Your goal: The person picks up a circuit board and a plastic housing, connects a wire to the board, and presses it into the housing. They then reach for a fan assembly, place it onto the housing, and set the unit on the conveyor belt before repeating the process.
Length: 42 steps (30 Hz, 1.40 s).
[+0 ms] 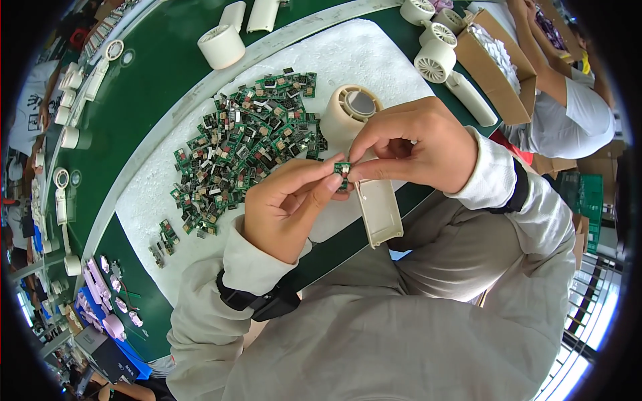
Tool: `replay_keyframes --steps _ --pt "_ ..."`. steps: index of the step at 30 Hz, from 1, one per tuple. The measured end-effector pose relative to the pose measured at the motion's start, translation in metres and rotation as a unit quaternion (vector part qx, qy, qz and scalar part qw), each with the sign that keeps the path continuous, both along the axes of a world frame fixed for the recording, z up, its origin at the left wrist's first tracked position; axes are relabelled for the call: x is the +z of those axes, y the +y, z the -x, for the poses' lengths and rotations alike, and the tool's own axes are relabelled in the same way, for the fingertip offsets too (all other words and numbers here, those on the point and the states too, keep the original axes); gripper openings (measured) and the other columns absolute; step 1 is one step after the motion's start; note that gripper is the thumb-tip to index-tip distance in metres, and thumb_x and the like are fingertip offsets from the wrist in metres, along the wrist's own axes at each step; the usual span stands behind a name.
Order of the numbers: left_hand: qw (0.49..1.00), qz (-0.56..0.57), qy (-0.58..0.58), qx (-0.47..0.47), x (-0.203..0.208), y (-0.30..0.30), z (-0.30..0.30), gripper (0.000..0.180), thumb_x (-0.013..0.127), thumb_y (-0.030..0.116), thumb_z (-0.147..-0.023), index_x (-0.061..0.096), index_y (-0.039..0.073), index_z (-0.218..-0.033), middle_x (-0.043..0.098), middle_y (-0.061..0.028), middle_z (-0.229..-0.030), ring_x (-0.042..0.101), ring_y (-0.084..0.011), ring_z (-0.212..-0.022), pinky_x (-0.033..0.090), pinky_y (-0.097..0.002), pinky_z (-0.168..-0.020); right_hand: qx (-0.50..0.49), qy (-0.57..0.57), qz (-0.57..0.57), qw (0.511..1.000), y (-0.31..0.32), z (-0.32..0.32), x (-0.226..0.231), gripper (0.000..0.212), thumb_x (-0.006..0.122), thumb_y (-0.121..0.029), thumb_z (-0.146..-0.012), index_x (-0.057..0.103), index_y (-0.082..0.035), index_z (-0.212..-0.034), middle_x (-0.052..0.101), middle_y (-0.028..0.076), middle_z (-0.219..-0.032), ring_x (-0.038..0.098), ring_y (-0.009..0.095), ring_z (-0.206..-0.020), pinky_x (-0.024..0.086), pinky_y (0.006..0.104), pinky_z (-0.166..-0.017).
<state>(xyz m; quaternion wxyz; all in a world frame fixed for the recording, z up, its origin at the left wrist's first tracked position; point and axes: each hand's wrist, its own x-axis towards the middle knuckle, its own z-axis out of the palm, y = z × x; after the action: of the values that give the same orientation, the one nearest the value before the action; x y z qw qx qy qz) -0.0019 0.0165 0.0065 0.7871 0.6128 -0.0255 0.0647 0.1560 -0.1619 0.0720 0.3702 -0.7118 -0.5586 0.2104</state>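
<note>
View from above, looking down at a seated person's lap & work table. Nearest: grey trousers and two pale long sleeves, each w/ a dark wrist strap. Left hand [284,207] and right hand [418,144] meet at centre, over the table's near edge. Both pinch one small green circuit board [342,168] between thumb & fingertips; fingers closed tight on it, left from below-left, right from above-right. Other fingers curled in.

Just under the hands lies a cream plastic fan housing [364,160]: round vented head behind the right hand, long open handle shell pointing toward the person, overhanging the table edge. It rests on a white foam mat [321,60] laid on a green table [160,73].

Left of the hands, on the mat, a big loose pile of green circuit boards [244,144]; a few stray boards sit apart nearer the mat's lower-left corner.

Farther back: more cream fan parts [435,60] top centre & right, beside a cardboard box [491,73]. At the upper right, another person [575,107] in a white top. Far left rim: more cream parts in a row, pink pieces low down.
</note>
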Motion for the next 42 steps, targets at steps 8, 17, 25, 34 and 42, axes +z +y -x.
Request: replay_keyframes --steps 8,17,25,34,42 --pt "0.996 0.028 0.088 0.023 0.008 0.002 -0.001 0.029 0.058 0.000 -0.099 0.059 -0.007 -0.128 0.065 -0.0178 -0.123 0.070 -0.0221 -0.101 0.060 -0.0339 -0.086 0.100 -0.189 -0.089 0.973 0.000 -0.002 0.003 0.024 0.080 -0.010 -0.079 0.075 -0.011 -0.102 0.059 0.001 -0.078 0.057 0.013 -0.056 0.041 0.0278 -0.046" --pt "0.995 0.056 0.084 0.022 0.006 -0.003 -0.001 0.030 0.059 0.003 -0.100 0.058 -0.007 -0.128 0.066 -0.0164 -0.122 0.071 -0.0229 -0.098 0.059 -0.0323 -0.086 0.183 -0.442 -0.096 0.873 -0.006 0.000 0.004 0.035 0.075 -0.011 -0.069 0.075 -0.011 -0.104 0.057 -0.002 -0.083 0.049 0.009 -0.057 0.039 0.0251 -0.046" --pt "0.994 0.041 0.102 0.011 0.006 -0.003 0.003 0.031 0.060 0.005 -0.100 0.058 -0.008 -0.128 0.067 -0.0159 -0.120 0.071 -0.0229 -0.094 0.059 -0.0320 -0.084 0.188 -0.498 -0.119 0.838 -0.013 0.004 -0.006 0.038 0.075 -0.010 -0.066 0.074 -0.007 -0.104 0.057 -0.002 -0.084 0.047 0.008 -0.057 0.038 0.0235 -0.046" --pt "0.994 0.054 0.092 0.021 0.002 -0.001 -0.001 0.032 0.060 0.004 -0.099 0.057 -0.008 -0.129 0.067 -0.0152 -0.118 0.071 -0.0220 -0.094 0.060 -0.0324 -0.082 0.206 -0.532 -0.157 0.806 -0.007 -0.005 -0.004 0.037 0.073 -0.008 -0.066 0.074 -0.007 -0.103 0.060 -0.002 -0.086 0.047 0.008 -0.056 0.037 0.0228 -0.045" --pt "0.990 0.100 0.099 0.024 -0.002 0.001 0.006 0.033 0.061 0.003 -0.099 0.056 -0.009 -0.129 0.067 -0.0164 -0.117 0.070 -0.0212 -0.097 0.061 -0.0335 -0.084 0.122 -0.289 -0.157 0.936 -0.003 0.007 -0.006 0.026 0.075 -0.004 -0.077 0.075 -0.006 -0.103 0.062 0.000 -0.083 0.053 0.010 -0.057 0.040 0.0240 -0.047"
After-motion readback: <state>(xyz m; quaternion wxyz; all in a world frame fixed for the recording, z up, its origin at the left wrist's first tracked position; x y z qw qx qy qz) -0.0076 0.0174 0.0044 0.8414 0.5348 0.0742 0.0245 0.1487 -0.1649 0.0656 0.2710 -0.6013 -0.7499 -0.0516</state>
